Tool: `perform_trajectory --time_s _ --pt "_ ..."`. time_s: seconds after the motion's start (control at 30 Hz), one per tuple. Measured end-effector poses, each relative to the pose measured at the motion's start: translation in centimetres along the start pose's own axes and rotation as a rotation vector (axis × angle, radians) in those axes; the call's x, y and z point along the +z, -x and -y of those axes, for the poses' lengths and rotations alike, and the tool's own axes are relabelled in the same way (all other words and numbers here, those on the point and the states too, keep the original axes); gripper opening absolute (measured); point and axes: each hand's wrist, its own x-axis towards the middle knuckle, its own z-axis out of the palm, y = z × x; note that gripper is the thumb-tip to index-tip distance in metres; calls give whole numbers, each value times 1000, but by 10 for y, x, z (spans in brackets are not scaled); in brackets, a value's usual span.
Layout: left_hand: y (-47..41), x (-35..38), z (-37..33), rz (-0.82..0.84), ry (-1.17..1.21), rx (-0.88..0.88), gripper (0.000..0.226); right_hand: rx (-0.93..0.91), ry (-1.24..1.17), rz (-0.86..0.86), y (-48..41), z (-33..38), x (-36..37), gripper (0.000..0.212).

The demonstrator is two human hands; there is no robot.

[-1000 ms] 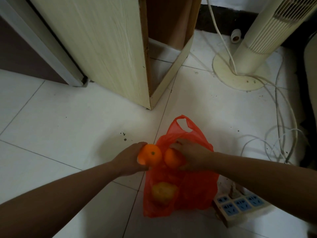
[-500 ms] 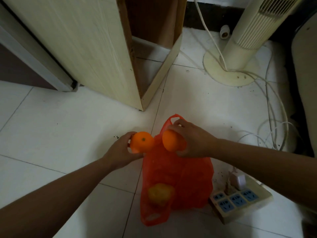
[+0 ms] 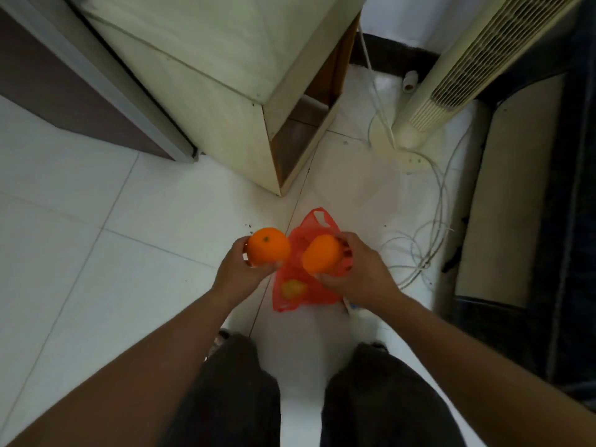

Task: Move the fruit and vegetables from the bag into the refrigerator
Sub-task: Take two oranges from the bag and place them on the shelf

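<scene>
My left hand (image 3: 240, 274) grips an orange (image 3: 270, 246) with its green stem end facing up. A second orange (image 3: 321, 254) is held in my right hand (image 3: 356, 272). Both are lifted well above the floor. Below them a red plastic bag (image 3: 298, 285) lies on the white tiles, with a yellowish fruit (image 3: 293, 288) showing through the plastic. At the upper left stands a dark appliance with a grey edge (image 3: 106, 79), possibly the refrigerator; I cannot tell whether its door is open.
A pale wooden cabinet (image 3: 222, 101) stands ahead, its open side facing right. A cream tower fan (image 3: 451, 75) stands at the upper right, white cables (image 3: 429, 240) coiled on the floor by it. A dark mat or furniture edge (image 3: 522, 188) runs along the right. My legs are below.
I have stood up: both hands rose with their oranges away from the bag, which now lies small on the floor. The power strip is nearly hidden behind my right arm.
</scene>
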Motion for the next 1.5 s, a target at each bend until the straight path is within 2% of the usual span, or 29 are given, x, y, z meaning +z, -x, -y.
perform_trajectory --time_s 0.1,0.27,0.53,0.73,0.9,1.1,1.3,1.5 --pt "81 -19 -47 -37 96 -114 77 46 -118 -27 67 45 -31 81" --pt "203 -51 -117 -114 190 -170 78 -17 -155 -12 167 113 -97 84" --pt "355 -78 -191 -277 347 -102 74 -120 -154 83 269 184 -179 82" --pt "421 -115 -211 -408 470 -11 71 -269 -142 173 298 246 -191 67" --pt "456 -145 -201 -535 575 -2 71 -313 -89 246 313 286 -170 72" --pt "489 -187 -153 -657 708 -36 72 -357 -9 337 338 335 -116 70" --pt "508 -261 -83 -778 758 -25 73 -385 -15 321 369 397 -13 70" --pt "542 -376 5 -769 685 19 75 -446 -78 292 407 464 106 68"
